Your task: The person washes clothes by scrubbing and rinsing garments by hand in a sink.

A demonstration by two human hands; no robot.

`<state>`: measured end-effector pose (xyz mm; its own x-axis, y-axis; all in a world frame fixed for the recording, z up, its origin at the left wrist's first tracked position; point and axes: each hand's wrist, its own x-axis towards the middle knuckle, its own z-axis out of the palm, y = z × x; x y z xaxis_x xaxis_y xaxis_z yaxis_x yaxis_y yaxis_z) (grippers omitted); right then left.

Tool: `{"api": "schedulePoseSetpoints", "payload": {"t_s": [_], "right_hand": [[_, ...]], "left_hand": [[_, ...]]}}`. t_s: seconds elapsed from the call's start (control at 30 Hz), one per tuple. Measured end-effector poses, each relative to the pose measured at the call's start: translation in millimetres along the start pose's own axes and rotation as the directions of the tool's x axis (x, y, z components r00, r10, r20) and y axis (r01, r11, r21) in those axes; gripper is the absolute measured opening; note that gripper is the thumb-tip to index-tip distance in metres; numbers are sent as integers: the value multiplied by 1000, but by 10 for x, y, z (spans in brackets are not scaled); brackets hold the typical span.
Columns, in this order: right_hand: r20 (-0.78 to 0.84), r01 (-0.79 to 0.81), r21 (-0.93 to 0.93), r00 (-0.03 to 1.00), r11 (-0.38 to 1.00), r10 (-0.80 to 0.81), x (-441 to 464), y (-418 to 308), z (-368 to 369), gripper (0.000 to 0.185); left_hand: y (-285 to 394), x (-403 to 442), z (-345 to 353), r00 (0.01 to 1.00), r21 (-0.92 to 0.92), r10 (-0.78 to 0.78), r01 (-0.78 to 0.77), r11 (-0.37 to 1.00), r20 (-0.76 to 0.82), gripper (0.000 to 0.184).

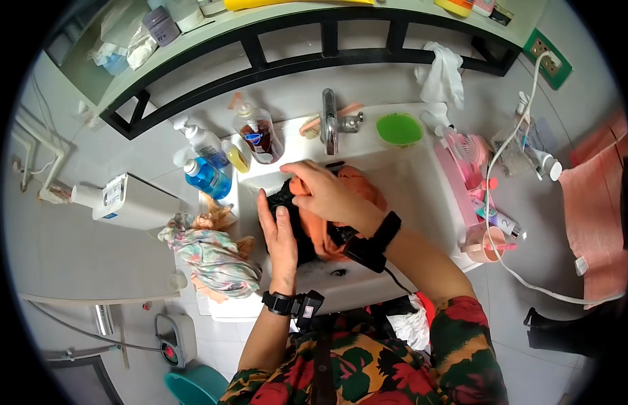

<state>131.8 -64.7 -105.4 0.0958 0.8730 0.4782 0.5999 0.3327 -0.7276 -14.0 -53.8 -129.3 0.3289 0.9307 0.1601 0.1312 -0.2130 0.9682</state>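
Orange cloth (312, 229), black cloth (299, 243), both hands touching, white sink (422, 196)

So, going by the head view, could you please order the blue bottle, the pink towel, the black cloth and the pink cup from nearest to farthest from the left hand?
1. Black cloth: in the sink, right by the left hand.
2. Blue bottle: left of the basin.
3. Pink cup: at the sink's right edge.
4. Pink towel: far right.

Glossy metal faucet (330, 121) shining, smooth white sink (422, 202) gleaming, clear plastic pump bottle (258, 135) catching light, soft matt orange cloth (322, 226) bunching, black metal-looking shelf frame (280, 57) showing smooth bars
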Motion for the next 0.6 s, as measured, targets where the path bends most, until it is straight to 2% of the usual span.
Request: {"api": "schedulePoseSetpoints", "payload": {"t_s": [0.07,0.1,0.13,0.17,0.2,0.23,0.27,0.3,0.37,0.43,0.47,0.57,0.6], "right_hand": [[223,-354,174,923,919,313,-173,171,49,58],[202,-260,11,946,965,253,-297,330,44,66],[325,-273,-90,901,958,287,-377,479,-11,69],[274,-279,-105,915,954,298,-640,724,50,78],[281,-283,-106,911,953,301,-817,699,-22,78],[348,-347,-392,801,852,487,-958,649,-102,82],[347,-340,-649,664,680,663,-1038,629,-151,86],[354,-338,-649,659,682,663,-1095,671,-153,86],[417,-375,-657,541,654,730,-1172,830,-115,87],[421,-424,-647,495,634,760,-1179,988,-29,83],[417,-471,-637,454,609,787,-1189,1057,14,80],[440,-449,-648,439,616,783,-1199,1231,17,73],[441,-454,-644,437,616,784,-1217,1295,29,73]], "left_hand": [[-253,51,9,997,192,-53,43,980,50,57],[-237,46,4,990,292,-94,59,955,108,62],[-447,43,15,984,341,-40,-23,940,176,71],[-461,44,37,962,458,-96,-34,888,257,74],[-476,43,71,931,564,-161,-57,824,328,77],[-598,46,118,894,674,-246,-81,734,375,81],[-770,68,174,841,765,-372,-74,640,393,84],[-831,71,208,834,791,-384,-97,604,395,86],[-955,122,245,824,817,-404,-117,565,397,89],[-1028,248,201,721,748,-513,-12,663,466,88],[-1100,284,185,715,753,-521,-11,658,465,88],[-1304,412,240,697,736,-475,-112,667,536,84],[-1336,458,269,702,778,-477,-176,603,528,78]]}}
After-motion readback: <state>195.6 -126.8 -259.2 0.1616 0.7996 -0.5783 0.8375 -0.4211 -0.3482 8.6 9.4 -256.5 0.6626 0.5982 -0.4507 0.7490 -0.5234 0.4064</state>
